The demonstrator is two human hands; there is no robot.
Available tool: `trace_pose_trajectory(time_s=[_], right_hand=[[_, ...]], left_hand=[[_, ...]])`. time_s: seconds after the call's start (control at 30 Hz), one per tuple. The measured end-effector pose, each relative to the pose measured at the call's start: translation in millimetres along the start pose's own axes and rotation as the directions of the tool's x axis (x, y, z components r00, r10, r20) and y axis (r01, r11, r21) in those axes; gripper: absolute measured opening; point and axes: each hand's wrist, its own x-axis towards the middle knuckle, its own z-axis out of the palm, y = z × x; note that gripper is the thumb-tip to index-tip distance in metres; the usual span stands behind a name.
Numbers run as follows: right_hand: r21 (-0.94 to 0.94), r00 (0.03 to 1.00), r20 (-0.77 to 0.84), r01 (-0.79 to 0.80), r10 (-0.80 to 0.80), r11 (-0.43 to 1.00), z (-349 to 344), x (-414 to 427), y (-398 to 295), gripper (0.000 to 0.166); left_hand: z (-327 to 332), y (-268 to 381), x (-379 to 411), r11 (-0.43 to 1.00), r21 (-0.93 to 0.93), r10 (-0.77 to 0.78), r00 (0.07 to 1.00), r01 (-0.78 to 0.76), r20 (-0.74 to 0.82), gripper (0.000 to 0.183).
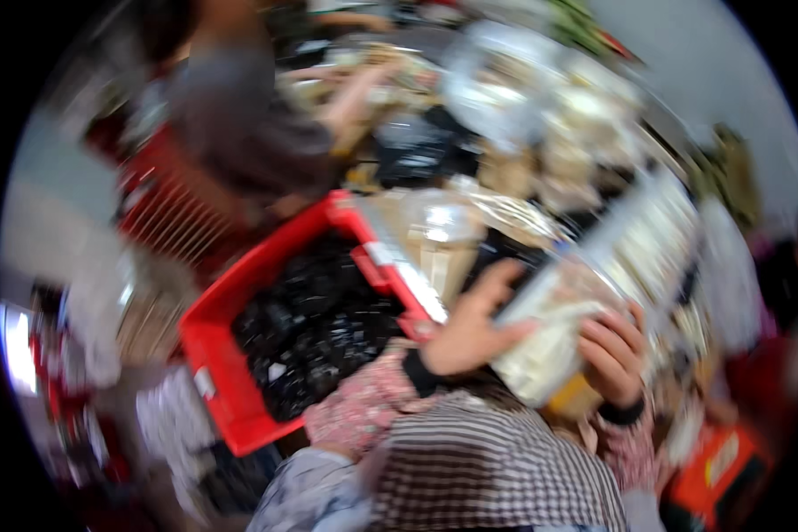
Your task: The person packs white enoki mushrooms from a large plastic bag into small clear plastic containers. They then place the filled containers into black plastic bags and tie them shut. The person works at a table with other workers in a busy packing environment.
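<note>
Before me is a clear plastic container (538, 359) with whitish pieces in it, blurred by motion. My right hand (608, 352) grips its right side, the fingers curled over the top. At its left edge is my left hand (472, 326), thumb over the rim and fingers spread apart toward a black item (505, 253). Whether the thumb presses on the container cannot be told. A red plastic crate (233, 405), holding many small shiny black pieces (312, 326), stands left of my left wrist.
A long translucent tray (652, 233) of white pieces lies beyond my right hand. Plastic bags (499, 80) and cardboard (432, 266) crowd the table. Another person's arm (352, 106) reaches in from the upper left, near a red slatted chair (179, 206). An orange box (715, 465) stands lower right.
</note>
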Motion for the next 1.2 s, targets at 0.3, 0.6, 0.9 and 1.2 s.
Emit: trace_pose_trajectory(time_s=[0.3,0.6,0.9,1.2], right_hand=[[-0.027,0.996,-0.058,-0.067,0.065,0.997,6.9,-23.0,1.1,0.025],[0.006,0.987,-0.127,-0.101,0.101,0.995,6.4,-11.9,1.1,0.026],[0.504,0.595,-0.428,-0.468,0.68,0.726,-4.8,-34.4,4.3,0.044],[0.993,0.198,0.085,-0.097,0.976,-0.067,4.2,-43.2,6.3,0.051]], left_hand=[[4.4,0.2,9.7,0.953,0.283,0.067,0.983,-0.114,0.17,0.081],[-6.8,-18.2,-7.5,0.985,-0.108,-0.116,0.982,0.132,0.15,0.077],[-4.7,-10.5,9.4,0.922,-0.383,-0.045,0.999,0.051,0.023,0.057],[-6.6,-6.0,7.4,0.931,-0.364,-0.023,0.998,-0.001,-0.062,0.047]])
